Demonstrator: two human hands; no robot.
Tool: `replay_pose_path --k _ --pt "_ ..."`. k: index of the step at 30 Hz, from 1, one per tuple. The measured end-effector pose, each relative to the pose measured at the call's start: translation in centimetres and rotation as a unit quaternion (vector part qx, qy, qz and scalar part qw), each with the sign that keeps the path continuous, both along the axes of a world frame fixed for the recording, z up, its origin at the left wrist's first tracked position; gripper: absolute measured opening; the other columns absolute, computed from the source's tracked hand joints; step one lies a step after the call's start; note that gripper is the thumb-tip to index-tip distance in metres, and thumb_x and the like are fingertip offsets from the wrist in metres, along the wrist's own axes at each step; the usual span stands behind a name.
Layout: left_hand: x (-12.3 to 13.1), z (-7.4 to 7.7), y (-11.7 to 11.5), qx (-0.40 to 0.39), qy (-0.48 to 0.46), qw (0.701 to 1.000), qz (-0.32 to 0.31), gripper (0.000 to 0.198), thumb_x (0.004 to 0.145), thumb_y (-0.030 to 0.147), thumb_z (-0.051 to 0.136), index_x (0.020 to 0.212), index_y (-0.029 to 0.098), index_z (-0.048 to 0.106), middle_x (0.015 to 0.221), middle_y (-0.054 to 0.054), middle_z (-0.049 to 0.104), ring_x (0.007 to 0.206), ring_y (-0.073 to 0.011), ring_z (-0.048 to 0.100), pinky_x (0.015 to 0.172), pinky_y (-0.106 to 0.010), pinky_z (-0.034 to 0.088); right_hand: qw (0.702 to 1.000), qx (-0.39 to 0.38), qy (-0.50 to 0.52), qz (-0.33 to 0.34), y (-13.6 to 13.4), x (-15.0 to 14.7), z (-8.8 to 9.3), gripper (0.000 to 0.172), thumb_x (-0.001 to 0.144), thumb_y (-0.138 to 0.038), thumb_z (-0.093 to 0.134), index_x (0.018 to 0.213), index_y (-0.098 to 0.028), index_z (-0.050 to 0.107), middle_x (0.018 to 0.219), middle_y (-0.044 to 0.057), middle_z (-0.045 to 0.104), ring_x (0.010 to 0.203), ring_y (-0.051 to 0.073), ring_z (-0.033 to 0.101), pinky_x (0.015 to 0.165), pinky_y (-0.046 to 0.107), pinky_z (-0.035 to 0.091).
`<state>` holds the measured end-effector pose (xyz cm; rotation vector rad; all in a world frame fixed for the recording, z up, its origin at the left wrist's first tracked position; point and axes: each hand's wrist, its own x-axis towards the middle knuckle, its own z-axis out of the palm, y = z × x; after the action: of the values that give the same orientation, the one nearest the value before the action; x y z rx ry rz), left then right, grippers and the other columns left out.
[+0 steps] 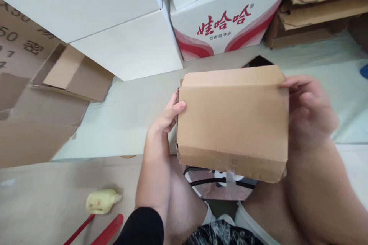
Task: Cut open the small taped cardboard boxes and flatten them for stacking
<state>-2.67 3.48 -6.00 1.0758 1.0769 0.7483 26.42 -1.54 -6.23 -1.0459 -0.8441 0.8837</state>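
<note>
From where I stand, the held box (pixel 232 118) is cardboard: matt, smooth across its broad face, frayed and rough along its lower edge. The tape (pixel 230 180) there looks like clear plastic, glossy. The printed carton (pixel 227 46) appears smooth. The table covering (pixel 123 122) resembles matt cloth.

I see the box (pixel 232 118) between the left hand (pixel 168 115) and the right hand (pixel 313 109), over the near edge of the table (pixel 123 122) and partly above the legs (pixel 185 203); just beyond it, a half-hidden object (pixel 260 61) lies on the table; farther back I have the water carton (pixel 227 48), with the cases (pixel 129 42) on its left and piled cardboard (pixel 330 5) on its right; at far left stands a large carton (pixel 43 115); on the floor (pixel 63 187), left of the legs, lies a bottle (pixel 100 201).
</note>
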Motion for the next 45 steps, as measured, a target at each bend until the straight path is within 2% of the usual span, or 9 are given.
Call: replay_pose_path --k 5,16,27,29,31,34,36,41,45 --pt "-0.1 -0.4 0.4 -0.009 -0.002 1.0 -0.013 0.112 0.059 0.066 0.086 0.146 0.019 0.036 0.126 -0.016 0.07 0.112 -0.0376 0.071 0.098 -0.049 0.054 0.982 -0.13 -0.13 0.049 -0.4 0.6 -0.7 0.022 0.068 -0.038 0.074 0.087 -0.029 0.079 0.089 -0.001 0.071 0.076 0.013 0.057 0.065 0.025 0.039" --pt "-0.1 -0.8 0.5 0.005 -0.009 1.0 -0.022 0.105 0.061 0.064 0.086 0.142 0.019 0.037 0.13 -0.016 0.068 0.122 -0.0387 0.066 0.104 -0.05 0.051 0.976 -0.149 -0.154 0.028 -0.3 0.2 -0.8 0.027 0.07 -0.04 0.076 0.095 -0.031 0.078 0.088 -0.002 0.07 0.076 0.014 0.058 0.064 0.027 0.041" --pt "-0.1 -1.7 0.9 -0.007 0.015 1.0 0.002 0.108 0.054 0.066 0.089 0.14 0.021 0.041 0.122 -0.014 0.068 0.118 -0.0375 0.066 0.105 -0.051 0.05 0.988 0.001 -0.15 0.038 0.6 0.0 -2.1 0.074 0.068 -0.026 0.085 0.134 -0.046 0.058 0.142 -0.002 0.057 0.124 0.02 0.059 0.095 0.037 0.054" --pt "0.0 -1.8 1.0 -0.009 0.021 1.0 0.006 0.11 0.054 0.065 0.089 0.142 0.021 0.04 0.121 -0.014 0.068 0.118 -0.0372 0.066 0.104 -0.051 0.049 0.99 0.03 -0.134 0.022 0.7 -0.1 -2.1 0.089 0.064 -0.023 0.088 0.141 -0.048 0.05 0.135 -0.001 0.06 0.123 0.02 0.061 0.097 0.039 0.055" --pt "0.0 -1.8 1.0 -0.008 0.024 1.0 0.001 0.108 0.055 0.065 0.089 0.141 0.022 0.041 0.12 -0.013 0.067 0.117 -0.0366 0.066 0.103 -0.05 0.05 0.993 0.013 -0.117 -0.003 0.6 -0.1 -1.9 0.088 0.061 -0.024 0.09 0.138 -0.045 0.054 0.118 0.0 0.066 0.106 0.019 0.067 0.088 0.037 0.058" --pt "-0.1 -1.4 0.7 -0.014 0.012 1.0 -0.018 0.098 0.056 0.062 0.089 0.135 0.023 0.045 0.12 -0.011 0.068 0.113 -0.035 0.067 0.096 -0.046 0.052 0.994 -0.068 -0.081 -0.017 0.1 0.1 -1.2 0.047 0.056 -0.033 0.093 0.098 -0.03 0.073 0.086 -0.001 0.069 0.07 0.013 0.062 0.06 0.025 0.051" --pt "-0.1 -0.9 0.3 -0.022 -0.007 0.999 -0.028 0.091 0.057 0.058 0.088 0.132 0.025 0.048 0.119 -0.01 0.068 0.108 -0.0334 0.068 0.09 -0.043 0.053 0.995 -0.097 -0.031 0.02 -0.2 0.1 -0.7 0.041 0.051 -0.048 0.094 0.074 -0.024 0.071 0.071 -0.001 0.066 0.057 0.011 0.057 0.048 0.022 0.042" --pt "0.2 0.1 -0.5 -0.05 -0.07 0.996 -0.033 0.081 0.063 0.052 0.085 0.131 0.024 0.051 0.118 -0.01 0.071 0.1 -0.0305 0.072 0.083 -0.04 0.056 0.977 -0.144 0.07 0.138 -0.7 -0.4 -0.3 0.064 0.037 -0.07 0.089 0.084 -0.03 0.074 0.067 0.0 0.07 0.062 0.025 0.068 0.053 0.037 0.055" --pt "0.2 0.1 -0.4 -0.059 -0.089 0.993 -0.043 0.082 0.062 0.053 0.085 0.131 0.023 0.052 0.121 -0.011 0.071 0.104 -0.0327 0.072 0.086 -0.042 0.057 0.984 -0.156 0.057 0.066 -0.5 -0.6 -0.9 0.066 0.032 -0.074 0.088 0.078 -0.028 0.073 0.065 0.001 0.069 0.071 0.031 0.071 0.059 0.044 0.059"
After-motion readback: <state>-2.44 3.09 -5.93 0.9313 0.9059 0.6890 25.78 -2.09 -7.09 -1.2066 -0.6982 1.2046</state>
